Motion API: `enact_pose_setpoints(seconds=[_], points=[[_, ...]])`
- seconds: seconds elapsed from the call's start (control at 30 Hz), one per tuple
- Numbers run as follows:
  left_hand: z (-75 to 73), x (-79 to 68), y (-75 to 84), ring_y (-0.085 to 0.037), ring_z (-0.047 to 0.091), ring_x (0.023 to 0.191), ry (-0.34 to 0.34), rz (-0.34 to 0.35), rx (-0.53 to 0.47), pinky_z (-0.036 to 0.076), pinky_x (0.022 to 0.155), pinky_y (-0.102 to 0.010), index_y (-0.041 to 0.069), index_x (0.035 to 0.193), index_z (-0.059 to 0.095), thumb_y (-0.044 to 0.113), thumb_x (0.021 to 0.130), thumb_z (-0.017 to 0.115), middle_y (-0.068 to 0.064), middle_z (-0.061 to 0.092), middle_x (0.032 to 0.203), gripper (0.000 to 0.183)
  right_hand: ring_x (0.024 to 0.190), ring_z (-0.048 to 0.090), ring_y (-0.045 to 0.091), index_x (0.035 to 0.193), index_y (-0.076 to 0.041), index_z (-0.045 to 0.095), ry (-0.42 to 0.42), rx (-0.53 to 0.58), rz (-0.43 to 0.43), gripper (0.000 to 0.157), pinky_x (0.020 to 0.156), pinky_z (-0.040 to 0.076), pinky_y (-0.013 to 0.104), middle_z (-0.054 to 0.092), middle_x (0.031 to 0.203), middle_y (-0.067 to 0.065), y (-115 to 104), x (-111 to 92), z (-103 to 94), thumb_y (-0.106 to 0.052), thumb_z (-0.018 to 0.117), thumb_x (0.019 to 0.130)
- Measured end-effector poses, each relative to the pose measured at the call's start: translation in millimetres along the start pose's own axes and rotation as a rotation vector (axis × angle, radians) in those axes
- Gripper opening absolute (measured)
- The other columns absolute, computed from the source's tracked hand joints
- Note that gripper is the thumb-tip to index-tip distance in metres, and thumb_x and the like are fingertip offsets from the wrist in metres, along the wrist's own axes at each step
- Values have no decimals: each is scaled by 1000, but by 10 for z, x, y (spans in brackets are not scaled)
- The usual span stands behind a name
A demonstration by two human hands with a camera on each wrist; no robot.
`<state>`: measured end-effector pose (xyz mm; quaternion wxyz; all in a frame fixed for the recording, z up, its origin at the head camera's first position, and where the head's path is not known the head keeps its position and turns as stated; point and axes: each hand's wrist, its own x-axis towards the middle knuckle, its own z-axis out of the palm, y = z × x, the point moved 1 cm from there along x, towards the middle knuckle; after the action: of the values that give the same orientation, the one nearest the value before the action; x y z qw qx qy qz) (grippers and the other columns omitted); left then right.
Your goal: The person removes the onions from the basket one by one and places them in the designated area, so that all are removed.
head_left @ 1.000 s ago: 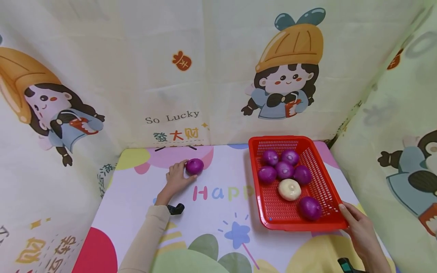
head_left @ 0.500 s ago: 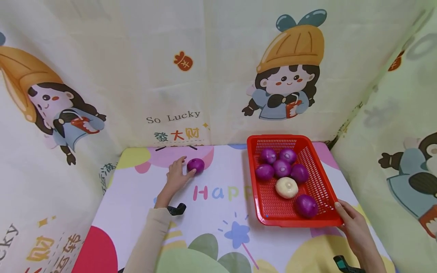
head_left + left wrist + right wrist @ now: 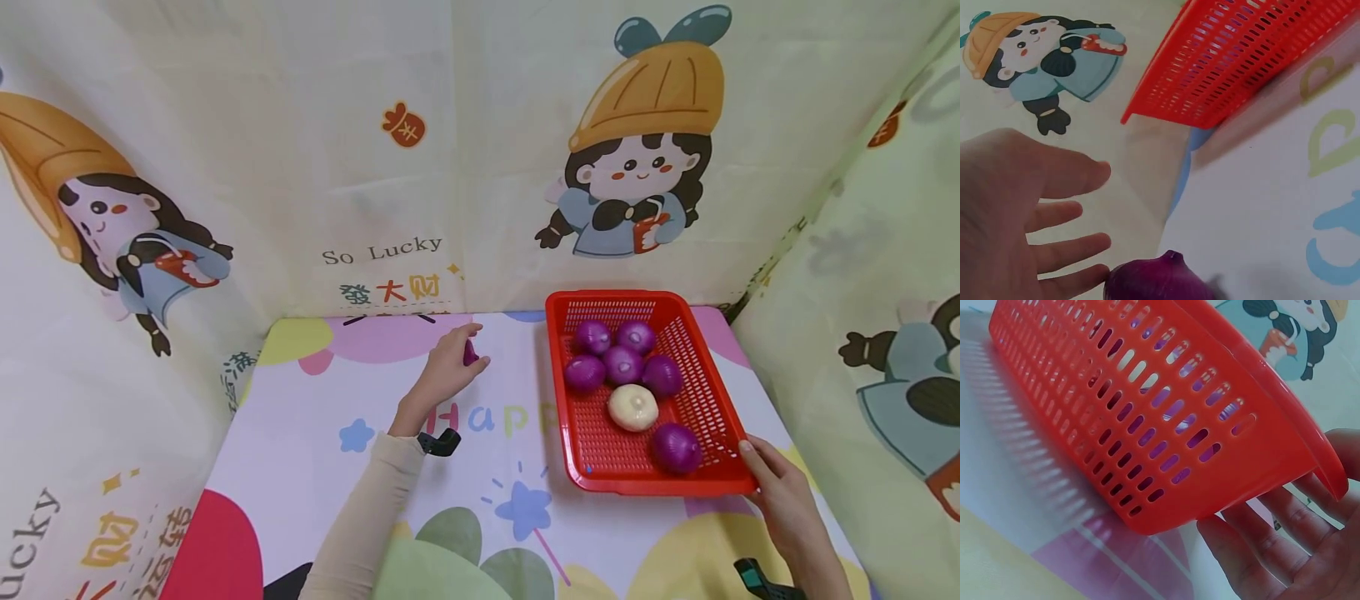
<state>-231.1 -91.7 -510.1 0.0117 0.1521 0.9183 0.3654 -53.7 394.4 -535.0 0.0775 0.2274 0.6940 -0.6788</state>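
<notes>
My left hand (image 3: 446, 367) is at the back middle of the table, its thumb and fingers spread around a purple onion (image 3: 470, 352) that is mostly hidden in the head view. Those fingers look straight in the left wrist view, where a fingertip touches the side of the onion (image 3: 1155, 281). At the right, my right hand (image 3: 783, 492) grips the near right corner of a red plastic basket (image 3: 558, 392), thumb over the rim and fingers below it. Inside lie several purple onions (image 3: 622, 365) and one pale, peeled-looking onion (image 3: 633, 407).
A printed cloth covers the table (image 3: 300, 442). Behind it hangs a patterned curtain (image 3: 495, 208), and more curtain stands at both sides. Black wrist devices, such as the left wrist camera (image 3: 439, 442), sit on both wrists.
My left hand has moved to the right, and the purple onion has shifted right with it. The basket moved slightly left between the first two frames; my right hand kept its grip on it.
</notes>
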Motion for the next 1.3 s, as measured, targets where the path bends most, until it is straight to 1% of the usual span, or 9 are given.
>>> enact_pose_setpoints(seconds=[0.17, 0.27, 0.53, 0.67, 0.77, 0.87, 1.03, 1.2, 1.3], points=[[-10, -3, -67, -38, 53, 133, 14, -25, 124, 49, 107, -59, 7, 150, 50, 24, 97, 71, -18, 61, 143, 59, 84, 70, 0, 120, -44, 59, -3, 15, -8, 14, 72, 60, 17, 66, 97, -31, 9, -4, 4, -42, 55, 106], [-44, -39, -188, -41, 47, 140, 46, -79, 167, 48, 110, -62, 9, 149, 51, 20, 96, 73, -17, 58, 146, 58, 84, 70, 0, 121, -43, 59, -4, 17, -10, 15, 72, 60, 17, 66, 98, -31, 7, 2, 14, -42, 55, 106], [-112, -110, -565, -41, 48, 138, 127, -174, 120, 49, 111, -60, 12, 146, 55, 11, 95, 73, -16, 55, 147, 53, 85, 69, -3, 134, -36, 53, -1, -5, 1, 29, 73, 59, 16, 65, 98, -33, -12, 24, 47, -44, 54, 106], [-146, -110, -628, -41, 48, 138, 116, -186, 135, 47, 113, -62, 14, 147, 54, 13, 95, 75, -16, 54, 148, 56, 85, 68, -5, 142, -32, 49, 11, -24, 19, 40, 74, 59, 15, 63, 98, -35, -23, 42, 63, -47, 54, 105], [-167, -95, -598, -42, 48, 138, 112, -177, 174, 46, 112, -64, 15, 148, 54, 16, 94, 76, -17, 55, 148, 58, 85, 68, -4, 136, -35, 53, 7, -11, 4, 33, 73, 59, 16, 64, 98, -34, -18, 43, 64, -45, 55, 105], [-174, -53, -486, -44, 50, 136, 127, -135, 228, 47, 108, -65, 15, 146, 55, 17, 95, 75, -17, 58, 145, 55, 84, 69, -1, 121, -43, 60, -10, 19, -27, 16, 72, 60, 17, 66, 98, -31, -1, 28, 43, -41, 55, 106], [-114, 105, -65, -39, 57, 132, 106, 42, 224, 49, 104, -61, 12, 142, 60, 19, 97, 70, -13, 64, 139, 46, 83, 70, 1, 107, -48, 64, -25, 46, -30, 14, 71, 61, 19, 67, 97, -29, 41, 3, -11, -37, 54, 108], [31, 307, 461, -27, 62, 129, -25, 244, 199, 51, 110, -46, 13, 139, 61, 24, 101, 66, -6, 67, 136, 40, 83, 69, 2, 110, -48, 63, -18, 31, -8, 12, 71, 61, 19, 67, 97, -30, 46, 5, -18, -39, 54, 107], [163, 408, 715, -25, 61, 131, -134, 337, 260, 51, 111, -43, 15, 143, 59, 30, 103, 63, -6, 64, 141, 43, 83, 69, 1, 112, -47, 62, -16, 28, -5, 11, 72, 61, 19, 67, 97, -30, 41, 17, -15, -40, 54, 107]])
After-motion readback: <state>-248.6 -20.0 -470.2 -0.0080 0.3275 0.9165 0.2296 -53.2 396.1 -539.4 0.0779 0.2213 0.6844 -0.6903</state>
